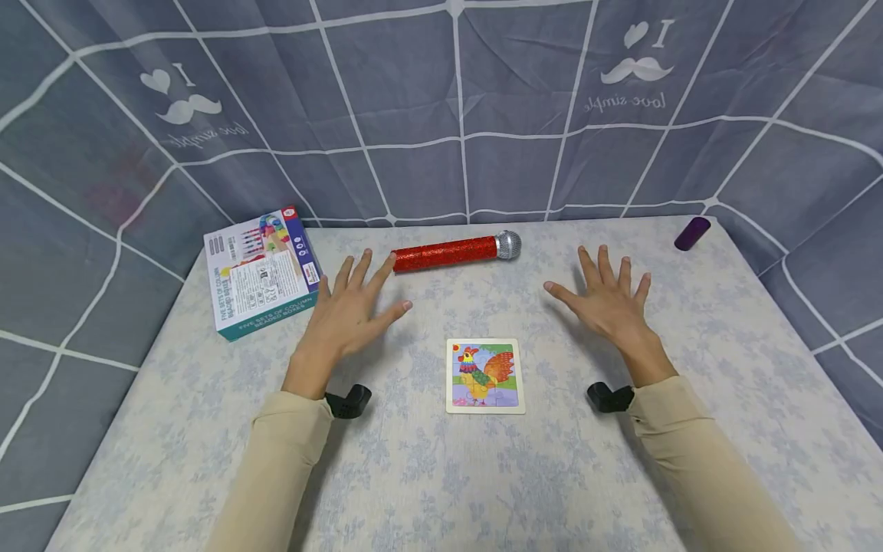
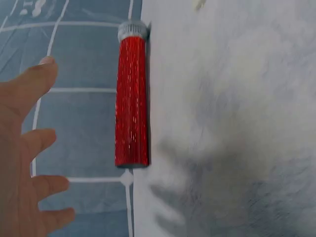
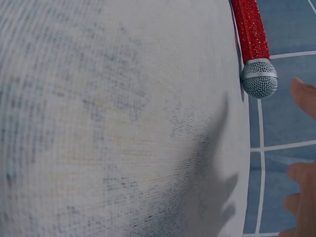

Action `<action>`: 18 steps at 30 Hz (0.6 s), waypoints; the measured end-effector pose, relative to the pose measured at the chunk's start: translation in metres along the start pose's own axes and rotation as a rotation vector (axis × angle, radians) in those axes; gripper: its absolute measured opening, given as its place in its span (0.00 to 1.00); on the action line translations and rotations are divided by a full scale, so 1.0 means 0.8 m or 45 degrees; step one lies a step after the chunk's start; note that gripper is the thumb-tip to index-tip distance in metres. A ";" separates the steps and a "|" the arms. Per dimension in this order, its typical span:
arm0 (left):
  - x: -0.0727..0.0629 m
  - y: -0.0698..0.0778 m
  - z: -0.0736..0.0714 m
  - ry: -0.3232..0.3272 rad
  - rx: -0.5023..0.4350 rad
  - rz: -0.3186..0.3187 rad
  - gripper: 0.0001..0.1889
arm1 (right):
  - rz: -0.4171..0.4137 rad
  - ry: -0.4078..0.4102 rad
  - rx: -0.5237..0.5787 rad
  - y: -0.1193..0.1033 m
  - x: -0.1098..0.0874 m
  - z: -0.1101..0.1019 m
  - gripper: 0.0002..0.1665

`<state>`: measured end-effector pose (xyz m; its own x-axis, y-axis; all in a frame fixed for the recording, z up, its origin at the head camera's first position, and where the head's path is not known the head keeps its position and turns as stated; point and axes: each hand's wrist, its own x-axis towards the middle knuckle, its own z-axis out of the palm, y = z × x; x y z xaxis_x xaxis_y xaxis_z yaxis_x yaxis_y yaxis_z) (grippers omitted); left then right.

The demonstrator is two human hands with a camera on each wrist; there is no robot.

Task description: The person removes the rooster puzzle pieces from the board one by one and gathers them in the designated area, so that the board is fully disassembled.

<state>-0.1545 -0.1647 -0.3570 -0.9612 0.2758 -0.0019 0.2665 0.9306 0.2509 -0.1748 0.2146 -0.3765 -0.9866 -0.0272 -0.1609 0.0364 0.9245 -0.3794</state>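
Observation:
Both hands hover over the table with fingers spread and nothing in them. My left hand (image 1: 349, 310) is nearest the plain end of a glittery red microphone (image 1: 448, 253), its index fingertip overlapping that end in the head view. The microphone lies across the back of the table, its silver mesh head pointing right; the left wrist view shows the hand apart from it. Off to the right, my right hand (image 1: 607, 303) casts a shadow on the cloth. Between the forearms lies a square rooster puzzle (image 1: 486, 376) in a pale frame, its picture pieces fitted together.
A beaded-boxes carton (image 1: 265, 272) lies at the back left, beside the left hand. At the far right corner is a small dark purple cylinder (image 1: 692, 233). A blue-grey checked curtain (image 1: 414, 92) rises behind the floral-covered table (image 1: 441, 483).

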 end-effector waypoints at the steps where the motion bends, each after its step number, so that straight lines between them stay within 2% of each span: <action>1: -0.002 0.002 0.001 -0.012 -0.012 0.029 0.43 | 0.001 -0.002 0.001 0.000 0.000 0.000 0.60; 5: -0.014 0.012 0.008 -0.078 -0.085 0.140 0.40 | -0.002 -0.012 0.011 0.001 0.001 0.001 0.60; 12: -0.030 0.025 0.031 -0.187 -0.184 0.245 0.39 | -0.061 -0.034 0.062 0.001 0.003 0.001 0.58; 18: -0.039 0.034 0.041 -0.202 -0.213 0.358 0.33 | -0.090 -0.074 0.099 0.001 0.006 0.003 0.55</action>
<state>-0.1153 -0.1399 -0.3818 -0.8254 0.5616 -0.0569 0.4913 0.7644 0.4176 -0.1794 0.2141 -0.3794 -0.9764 -0.1151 -0.1829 -0.0183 0.8873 -0.4609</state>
